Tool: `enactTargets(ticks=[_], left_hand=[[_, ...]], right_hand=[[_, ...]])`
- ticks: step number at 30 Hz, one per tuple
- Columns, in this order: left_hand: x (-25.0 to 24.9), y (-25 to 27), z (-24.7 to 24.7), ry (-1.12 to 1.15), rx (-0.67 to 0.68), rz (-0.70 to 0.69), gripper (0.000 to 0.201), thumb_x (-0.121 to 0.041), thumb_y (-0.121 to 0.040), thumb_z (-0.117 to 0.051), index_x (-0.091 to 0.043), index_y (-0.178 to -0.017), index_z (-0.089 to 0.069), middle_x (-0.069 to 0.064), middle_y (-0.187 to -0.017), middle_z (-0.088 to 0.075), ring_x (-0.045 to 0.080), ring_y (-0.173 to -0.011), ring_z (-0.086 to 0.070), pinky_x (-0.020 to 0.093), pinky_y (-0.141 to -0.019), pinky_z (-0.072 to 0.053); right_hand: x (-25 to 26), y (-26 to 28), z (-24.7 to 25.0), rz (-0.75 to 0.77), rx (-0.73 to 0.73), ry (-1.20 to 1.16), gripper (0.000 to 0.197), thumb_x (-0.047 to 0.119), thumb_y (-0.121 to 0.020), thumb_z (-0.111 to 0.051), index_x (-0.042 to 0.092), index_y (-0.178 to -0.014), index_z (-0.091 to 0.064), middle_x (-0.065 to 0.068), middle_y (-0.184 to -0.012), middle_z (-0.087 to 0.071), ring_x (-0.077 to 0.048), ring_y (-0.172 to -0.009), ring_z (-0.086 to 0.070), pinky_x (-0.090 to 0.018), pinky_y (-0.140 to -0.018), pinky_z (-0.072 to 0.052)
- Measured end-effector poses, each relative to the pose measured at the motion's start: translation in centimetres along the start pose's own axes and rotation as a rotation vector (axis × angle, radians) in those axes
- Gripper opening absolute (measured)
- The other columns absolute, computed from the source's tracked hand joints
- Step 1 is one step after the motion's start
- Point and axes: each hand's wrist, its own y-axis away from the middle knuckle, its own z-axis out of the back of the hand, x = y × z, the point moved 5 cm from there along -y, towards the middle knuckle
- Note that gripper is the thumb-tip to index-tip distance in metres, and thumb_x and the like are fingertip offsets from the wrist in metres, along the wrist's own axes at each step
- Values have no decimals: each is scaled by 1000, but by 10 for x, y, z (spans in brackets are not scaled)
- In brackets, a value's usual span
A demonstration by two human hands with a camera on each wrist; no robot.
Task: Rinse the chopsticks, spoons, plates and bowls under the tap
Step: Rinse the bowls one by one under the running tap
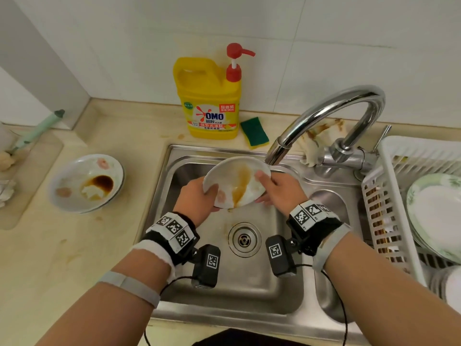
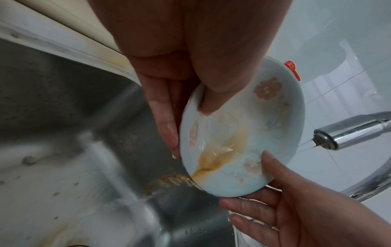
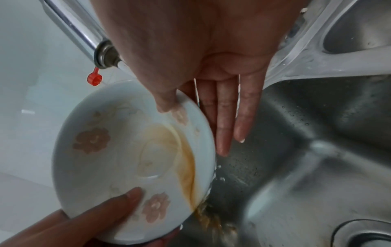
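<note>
Over sink (image 1: 282,290) basin, tilted plate (image 1: 234,181) rim-pinched in left hand (image 1: 197,202) and right hand (image 1: 282,193) grip.

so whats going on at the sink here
A person is rinsing a small white plate under the tap, tilted over the sink. The left hand and right hand each grip a rim, thumbs on the face. Brown sauce runs off the lower edge. Another dirty plate waits on the counter; clean plates stand in the rack.
</note>
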Motion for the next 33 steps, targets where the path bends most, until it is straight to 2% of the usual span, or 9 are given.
enactTargets(ticks=[5,10,13,16,20,23,26,29,33], left_hand=[[5,-6,7,-32,-11,-31,12,-21,-102,-53,-16,-104,-63,2,-93,-69,16,-78,-72,25,-60,-62],[3,-10,11,-50,3,-66,18,-22,-103,-52,-12,-111,-65,5,-97,-70,17,-77,-73,21,-58,-59],[-1,-14,11,-106,1,-105,16,-24,-103,-53,-14,-99,-65,3,-90,-70,13,-70,-71,15,-52,-54],[-4,-17,11,-150,-23,-121,22,-26,-102,-55,-15,-85,-65,0,-81,-71,8,-64,-69,12,-49,-50],[-2,-18,10,-166,-42,-106,27,-29,-100,-56,-19,-77,-65,-2,-75,-71,8,-60,-70,21,-57,-57],[4,-19,3,-48,-37,-80,22,-31,-99,-60,-13,-89,-68,0,-83,-72,13,-74,-71,27,-63,-62],[8,-18,-5,116,-16,-18,22,-33,-99,-62,-12,-100,-69,2,-93,-73,13,-83,-72,26,-67,-62],[10,-14,-16,283,52,67,24,-32,-98,-66,-11,-107,-70,6,-99,-75,14,-82,-75,28,-72,-63],[12,-5,-37,530,150,172,35,-25,-93,-73,-7,-121,-66,11,-101,-77,26,-89,-76,39,-84,-63]], right_hand=[[-3,-2,-8,44,-51,33,37,45,-104,-50,17,-88,-70,-3,-81,-77,-15,-70,-76,-44,-80,-62],[-10,1,-14,42,-76,-20,18,32,-99,-60,23,-112,-69,3,-98,-76,-13,-84,-75,-46,-85,-61],[-6,4,-12,11,-105,-143,23,34,-101,-60,22,-120,-66,-1,-101,-75,-16,-85,-75,-38,-76,-64],[1,8,-9,-44,-107,-254,27,42,-103,-54,20,-104,-69,-8,-95,-75,-20,-73,-76,-32,-65,-63],[2,5,-5,-26,-116,-228,33,39,-106,-49,14,-99,-68,-10,-100,-73,-23,-73,-75,-29,-60,-62],[0,2,-3,3,-101,-184,17,24,-107,-50,18,-103,-65,-11,-108,-70,-23,-86,-73,-24,-59,-61],[-5,-1,-4,-25,-68,-206,12,19,-105,-53,21,-103,-65,-10,-108,-72,-23,-90,-73,-29,-64,-62],[-8,-2,-9,-48,-29,-284,15,19,-105,-54,17,-116,-64,-11,-108,-74,-22,-87,-75,-34,-70,-64],[-9,2,-21,-66,42,-479,25,16,-105,-55,21,-129,-57,-11,-118,-72,-25,-92,-76,-42,-79,-63]])
